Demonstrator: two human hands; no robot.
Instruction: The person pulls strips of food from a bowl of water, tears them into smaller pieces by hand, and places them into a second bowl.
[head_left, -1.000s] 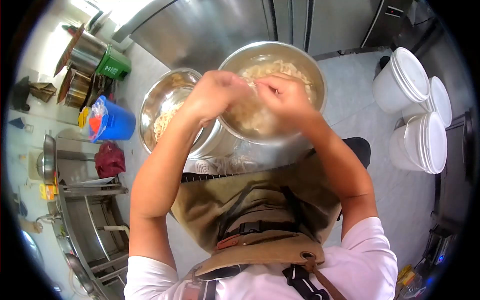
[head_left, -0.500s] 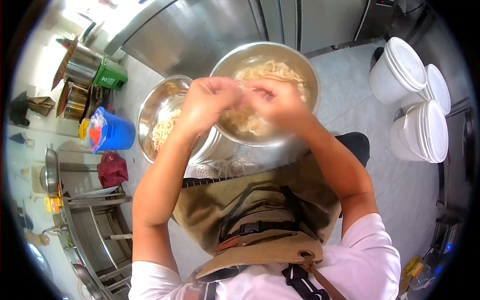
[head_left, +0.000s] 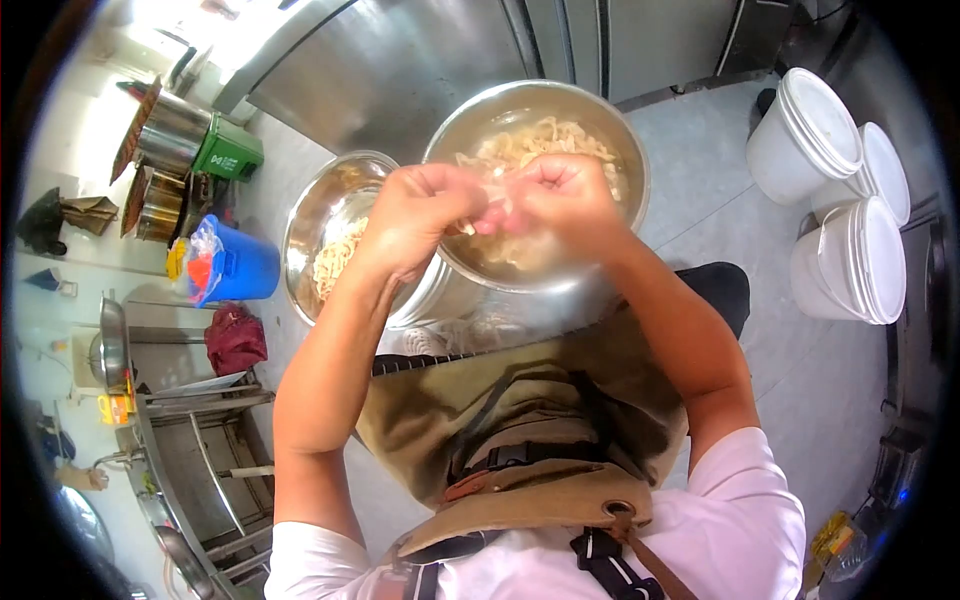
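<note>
Both hands meet above the near part of a large steel bowl (head_left: 640, 190) of water, in which pale, ruffled food pieces (head_left: 540, 143) lie. My left hand (head_left: 425, 215) is closed, its fingertips pinching a small pale piece that is blurred. My right hand (head_left: 568, 203) is closed too, with fingers pinched against the same pale bit; its outline is smeared by motion. On the left stands a smaller steel bowl (head_left: 305, 215) holding a heap of pale pieces (head_left: 338, 258), partly hidden behind my left forearm.
Several white lidded buckets (head_left: 830, 265) stand on the floor at the right. Further left are a blue bin (head_left: 245, 262), a green container (head_left: 228, 150), steel pots (head_left: 172, 130) and a metal rack (head_left: 205, 400). A steel cabinet (head_left: 380, 70) is beyond the bowls.
The view has shifted slightly. My hands stay together over the large bowl, and their fingers have turned a little, with more of the pinched fingertips showing between them.
</note>
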